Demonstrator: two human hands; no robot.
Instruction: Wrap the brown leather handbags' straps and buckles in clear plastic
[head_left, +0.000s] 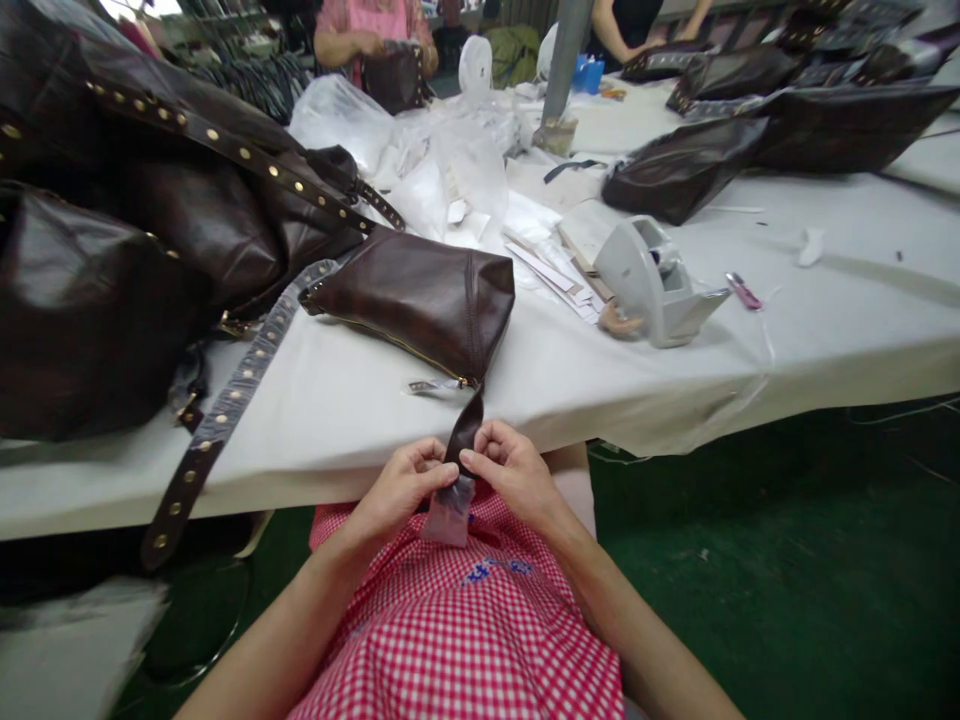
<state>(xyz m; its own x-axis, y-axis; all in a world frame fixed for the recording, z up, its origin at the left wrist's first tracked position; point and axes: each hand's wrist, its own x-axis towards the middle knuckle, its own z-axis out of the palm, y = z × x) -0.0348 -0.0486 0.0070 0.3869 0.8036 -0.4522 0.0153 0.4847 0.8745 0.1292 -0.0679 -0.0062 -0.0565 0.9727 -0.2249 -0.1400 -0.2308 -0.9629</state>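
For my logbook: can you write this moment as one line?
left hand: pinches leather strap | right hand: pinches strap | strap end: in plastic sleeve | strap hangs from: brown leather bag

A long counter draped in white cloth [825, 300] runs across the room above a dark green floor [787, 580]. A grey upright post [564, 50] rises towards its far side, near a person in a pink top [371, 20]. Soft, even light covers the cloth.
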